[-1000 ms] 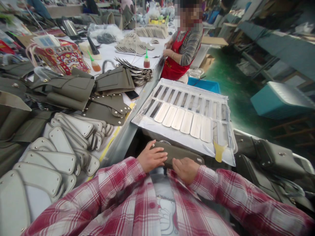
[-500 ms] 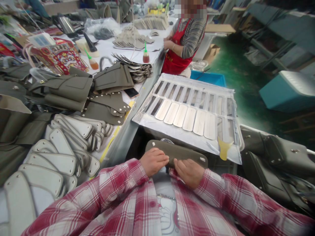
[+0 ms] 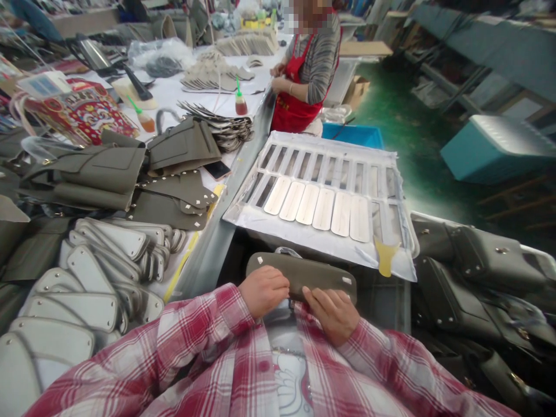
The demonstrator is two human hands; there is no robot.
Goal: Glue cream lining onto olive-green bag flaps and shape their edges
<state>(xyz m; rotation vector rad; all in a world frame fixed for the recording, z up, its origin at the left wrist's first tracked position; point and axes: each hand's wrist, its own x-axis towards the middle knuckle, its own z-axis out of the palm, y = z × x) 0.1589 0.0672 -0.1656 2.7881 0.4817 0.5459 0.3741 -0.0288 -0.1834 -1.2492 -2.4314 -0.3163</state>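
A long olive-green panel [image 3: 304,277] with rounded ends and a small white tab near each end is held close to my body. My left hand [image 3: 266,289] is closed on its lower edge, left of the middle. Just to the right, my right hand [image 3: 332,313] grips the same edge, fingers lying over its face and the thumb hidden. Beyond the panel lies a white slotted rack [image 3: 256,219], with several pale oblong strips [image 3: 306,204] in its nearer row. A yellow piece [image 3: 386,256] hangs at the rack's front right corner.
Left table: grey rounded pieces [image 3: 93,310], olive bag parts [image 3: 99,174], a phone [image 3: 217,169] and a glue bottle [image 3: 240,98]. A person in a red apron [image 3: 295,104] stands beyond the rack. Olive bags [image 3: 490,255] fill the right side; a teal box [image 3: 473,150] stands behind.
The view has shifted a little, so most things sit further left. Both hands keep hold of the panel, and the fingers of my right hand look slightly more spread.
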